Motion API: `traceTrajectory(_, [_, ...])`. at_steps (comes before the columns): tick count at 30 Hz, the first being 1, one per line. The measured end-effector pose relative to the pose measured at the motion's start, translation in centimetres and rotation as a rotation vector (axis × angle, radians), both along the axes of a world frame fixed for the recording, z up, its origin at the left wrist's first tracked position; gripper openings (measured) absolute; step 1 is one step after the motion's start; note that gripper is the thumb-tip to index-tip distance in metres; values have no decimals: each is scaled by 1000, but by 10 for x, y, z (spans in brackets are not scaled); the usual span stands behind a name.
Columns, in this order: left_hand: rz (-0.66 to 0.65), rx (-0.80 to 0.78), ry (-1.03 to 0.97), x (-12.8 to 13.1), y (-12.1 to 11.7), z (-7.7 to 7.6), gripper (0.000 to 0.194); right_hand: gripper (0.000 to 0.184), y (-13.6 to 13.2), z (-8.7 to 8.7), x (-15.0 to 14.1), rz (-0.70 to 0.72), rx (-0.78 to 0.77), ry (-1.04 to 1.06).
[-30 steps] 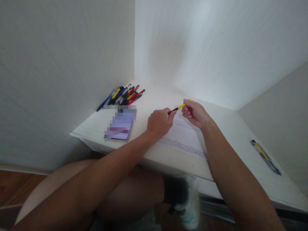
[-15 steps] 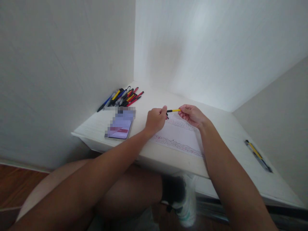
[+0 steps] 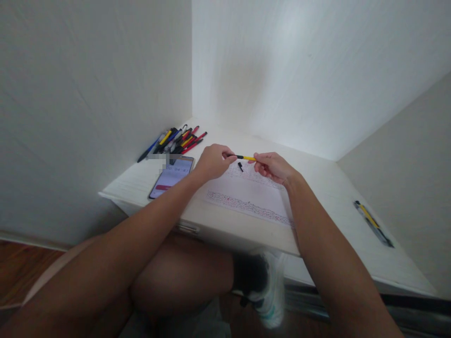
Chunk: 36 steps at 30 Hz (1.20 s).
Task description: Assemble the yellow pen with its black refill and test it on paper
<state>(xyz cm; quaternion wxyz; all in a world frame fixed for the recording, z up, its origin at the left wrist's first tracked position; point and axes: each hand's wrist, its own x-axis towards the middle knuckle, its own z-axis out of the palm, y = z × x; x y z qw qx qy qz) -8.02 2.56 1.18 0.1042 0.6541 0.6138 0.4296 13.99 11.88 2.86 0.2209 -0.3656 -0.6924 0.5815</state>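
Note:
A yellow-and-black pen [image 3: 248, 158] is held level above the paper between my two hands. My left hand [image 3: 214, 162] is closed on its black end, fingertips pinching it. At the yellow end, my right hand [image 3: 273, 166] grips the barrel between thumb and fingers. Just below the pen, a small black piece shaped like a pen cap or clip [image 3: 240, 166] shows against the paper. The white sheet [image 3: 252, 195] under my hands carries rows of small dark and red marks.
Several pens [image 3: 179, 140] in mixed colours are heaped against the left wall. A phone [image 3: 171, 176] with a lit screen lies in front of them, partly behind my left forearm. Two pens [image 3: 373, 223] rest at the right of the white desk [image 3: 324, 206]. Walls enclose the desk.
My left hand has shifted left, and more of the pen's black end shows. The small black piece, partly behind my left hand before, is now in plain sight. The view has moved slightly.

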Motion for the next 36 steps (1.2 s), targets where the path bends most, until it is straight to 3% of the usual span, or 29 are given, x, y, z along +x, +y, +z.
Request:
traceTrajectory(4, [-45, -148, -69, -1, 0, 0, 35, 11, -2, -2, -3, -33, 50, 96])
traceTrajectory(8, [-19, -275, -276, 10, -5, 3, 50, 16, -3, 0, -2, -55, 20, 104])
traceTrajectory(10, [-18, -261, -283, 13, -6, 1, 46, 19, -3, 0, -1, -36, -12, 84])
traceTrajectory(13, [-3, -134, -180, 12, -5, -5, 25, 31, 0, -2, 1, -22, -6, 23])
traceTrajectory(15, [18, -103, -157, 11, -5, -8, 18, 25, 3, -5, 1, -30, 21, 10])
traceTrajectory(17, [16, -166, -233, 13, -5, -7, 24, 14, 4, -6, 2, -40, 43, 25])
traceTrajectory(22, [11, -310, -467, 26, -11, -3, 45, 15, 3, -3, 1, -73, 34, 167])
traceTrajectory(25, [23, -243, -446, 28, -13, -3, 36, 24, 3, -5, 0, -59, -30, 112])
traceTrajectory(28, [60, -176, -456, 28, -14, -2, 18, 40, 6, -10, 1, -37, 27, -71])
traceTrajectory(30, [78, -195, -517, 28, -14, -1, 13, 33, 9, -13, 2, -30, 99, -85])
traceTrajectory(33, [89, -267, -643, 29, -13, -1, 22, 13, 12, -13, 4, -62, 120, 39])
traceTrajectory(36, [96, -291, -704, 30, -13, -4, 31, 13, 14, -10, 5, -113, 76, 115])
